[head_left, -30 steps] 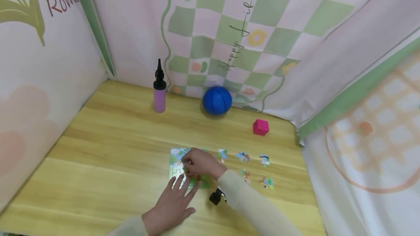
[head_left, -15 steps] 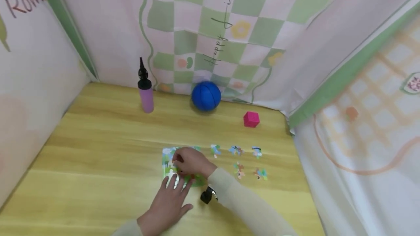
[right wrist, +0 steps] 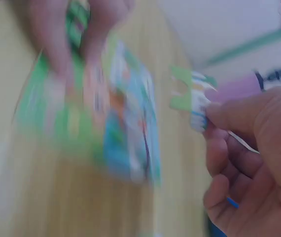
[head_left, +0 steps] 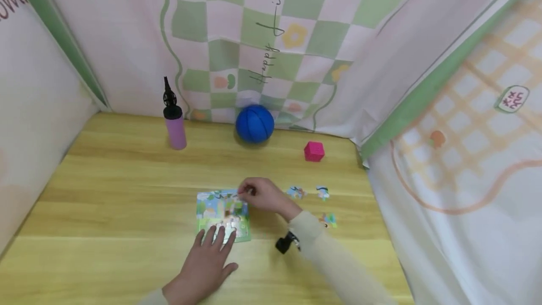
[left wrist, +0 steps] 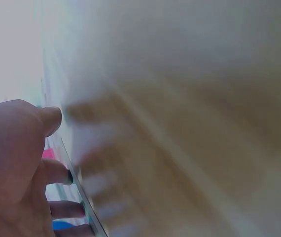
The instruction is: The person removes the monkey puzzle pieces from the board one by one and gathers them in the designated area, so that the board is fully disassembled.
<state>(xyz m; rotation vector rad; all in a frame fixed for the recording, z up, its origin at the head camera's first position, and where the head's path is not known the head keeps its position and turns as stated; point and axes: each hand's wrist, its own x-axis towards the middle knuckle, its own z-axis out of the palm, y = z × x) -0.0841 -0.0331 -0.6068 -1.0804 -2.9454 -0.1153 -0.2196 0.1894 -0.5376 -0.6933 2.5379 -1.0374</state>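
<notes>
Fingers (right wrist: 219, 116) pinch puzzle piece (right wrist: 192, 101); left hand (head_left: 203, 267) flat.

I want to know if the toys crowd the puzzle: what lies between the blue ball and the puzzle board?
Nothing: in the head view only bare wooden table separates the blue ball from the puzzle board.

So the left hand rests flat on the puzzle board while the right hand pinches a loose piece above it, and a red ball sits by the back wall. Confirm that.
Not quite: the ball by the back wall is blue, as the head view shows. The rest holds: the left hand rests flat on the puzzle board, and the right hand pinches a loose piece, clearest in the right wrist view.
</notes>
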